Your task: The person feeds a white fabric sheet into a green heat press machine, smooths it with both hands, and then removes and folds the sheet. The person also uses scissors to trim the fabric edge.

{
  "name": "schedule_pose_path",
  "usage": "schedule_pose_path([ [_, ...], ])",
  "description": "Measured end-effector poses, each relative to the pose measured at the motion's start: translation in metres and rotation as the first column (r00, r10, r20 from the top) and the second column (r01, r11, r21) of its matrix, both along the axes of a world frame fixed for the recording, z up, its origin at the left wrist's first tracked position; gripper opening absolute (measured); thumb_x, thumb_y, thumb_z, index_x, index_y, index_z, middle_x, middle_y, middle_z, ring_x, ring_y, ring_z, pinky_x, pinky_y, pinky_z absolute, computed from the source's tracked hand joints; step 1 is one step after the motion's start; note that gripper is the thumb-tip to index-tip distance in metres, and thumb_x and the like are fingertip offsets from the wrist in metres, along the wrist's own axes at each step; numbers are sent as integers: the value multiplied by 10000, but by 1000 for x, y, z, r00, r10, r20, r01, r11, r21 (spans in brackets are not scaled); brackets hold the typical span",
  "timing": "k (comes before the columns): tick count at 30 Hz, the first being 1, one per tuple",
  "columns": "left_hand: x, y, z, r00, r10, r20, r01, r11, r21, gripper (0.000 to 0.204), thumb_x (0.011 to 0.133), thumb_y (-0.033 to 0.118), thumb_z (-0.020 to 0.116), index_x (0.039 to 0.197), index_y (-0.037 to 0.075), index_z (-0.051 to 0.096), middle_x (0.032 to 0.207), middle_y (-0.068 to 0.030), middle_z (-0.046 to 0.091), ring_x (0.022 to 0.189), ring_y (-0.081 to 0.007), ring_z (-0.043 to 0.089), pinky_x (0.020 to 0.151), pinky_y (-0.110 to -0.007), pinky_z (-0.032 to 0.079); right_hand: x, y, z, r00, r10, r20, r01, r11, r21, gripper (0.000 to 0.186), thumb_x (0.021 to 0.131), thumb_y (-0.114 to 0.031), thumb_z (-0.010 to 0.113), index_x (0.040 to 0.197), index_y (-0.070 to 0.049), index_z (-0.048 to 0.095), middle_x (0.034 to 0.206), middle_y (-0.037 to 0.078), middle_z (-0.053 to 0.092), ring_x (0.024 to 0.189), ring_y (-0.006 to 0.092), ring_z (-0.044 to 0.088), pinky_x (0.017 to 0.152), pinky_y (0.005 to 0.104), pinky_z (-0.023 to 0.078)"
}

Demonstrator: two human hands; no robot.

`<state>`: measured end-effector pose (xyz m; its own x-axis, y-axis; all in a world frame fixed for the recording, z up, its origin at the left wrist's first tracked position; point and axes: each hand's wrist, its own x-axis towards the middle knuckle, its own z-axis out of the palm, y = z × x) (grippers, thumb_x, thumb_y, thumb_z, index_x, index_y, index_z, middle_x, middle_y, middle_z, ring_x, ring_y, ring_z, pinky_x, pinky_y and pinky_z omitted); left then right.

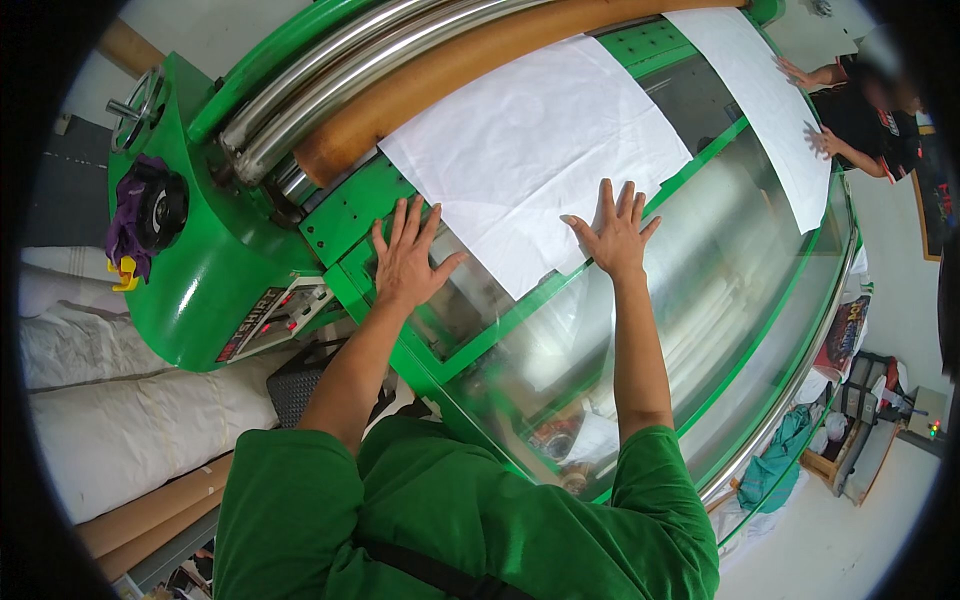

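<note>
A white sheet (535, 140), fabric or paper with light creases, lies on the glass-topped feed table of a large green roller machine. Its far edge reaches the brown roller (440, 92). Along the sheet's left edge my left hand (405, 262) is spread flat, its fingertips by the green frame and the sheet's border. My right hand (617, 238) has its fingers stretched out over the sheet's near right corner. Neither hand grips anything. Farther right a second white sheet (755, 95) lies on the table, with a co-worker's hands (826, 143) at its right edge.
Shiny metal rollers (330, 85) run behind the brown one. At left, the green machine housing (215, 240) carries a handwheel (135, 110), a purple cloth (135, 215) and a control panel (290, 310). Large white rolls (150, 430) lie at lower left. A metal rail (790, 400) edges the right side.
</note>
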<state>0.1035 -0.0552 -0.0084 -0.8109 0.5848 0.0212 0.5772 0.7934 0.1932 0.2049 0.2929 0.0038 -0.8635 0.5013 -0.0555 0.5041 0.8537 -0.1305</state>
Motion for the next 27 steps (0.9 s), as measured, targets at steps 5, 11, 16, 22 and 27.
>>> schedule_pose_path([
  [5, 0, 0, -1, 1000, 1, -1, -1, 1000, 15, 914, 969, 752, 538, 1668, 187, 374, 1760, -125, 254, 1637, -321, 157, 1257, -666, 93, 0, 0, -3, 1000, 2, -12, -2, 1000, 2, 1097, 870, -863, 559, 1679, -170, 297, 1739, 287, 171, 1599, 533, 127, 1192, 816, 53],
  [11, 0, -1, -1, 1000, 4, 7, -4, 1000, 9, 892, 973, 749, 534, 1670, 217, 372, 1763, -123, 244, 1638, -324, 155, 1257, -668, 93, -1, 0, -5, 1000, 8, -29, -7, 1000, 13, 1095, 869, -864, 559, 1677, -171, 304, 1738, 286, 180, 1597, 535, 135, 1189, 818, 61],
  [16, 1, -1, 0, 1000, 5, 12, -5, 1000, 9, 878, 975, 748, 532, 1671, 239, 372, 1764, -122, 240, 1638, -326, 153, 1259, -668, 88, -3, -1, -5, 999, 0, -35, 0, 1000, 0, 1097, 868, -864, 559, 1678, -170, 303, 1742, 277, 175, 1599, 530, 134, 1194, 814, 60],
  [22, 0, -1, 1, 1000, 8, 29, -8, 1000, -1, 884, 974, 747, 539, 1674, 236, 365, 1764, -120, 241, 1640, -325, 146, 1262, -666, 86, -4, -1, -5, 1000, -5, -15, 6, 1000, 1, 1098, 866, -865, 560, 1679, -170, 308, 1744, 275, 168, 1604, 521, 126, 1201, 806, 55],
  [27, 1, -1, 1, 1000, 7, 17, -8, 999, 34, 861, 974, 693, 587, 1671, 234, 373, 1758, -128, 255, 1635, -333, 164, 1252, -669, 91, -5, -1, -5, 1000, -7, -18, 6, 1000, -9, 1101, 865, -869, 558, 1679, -172, 306, 1745, 275, 163, 1605, 520, 120, 1201, 806, 52],
])
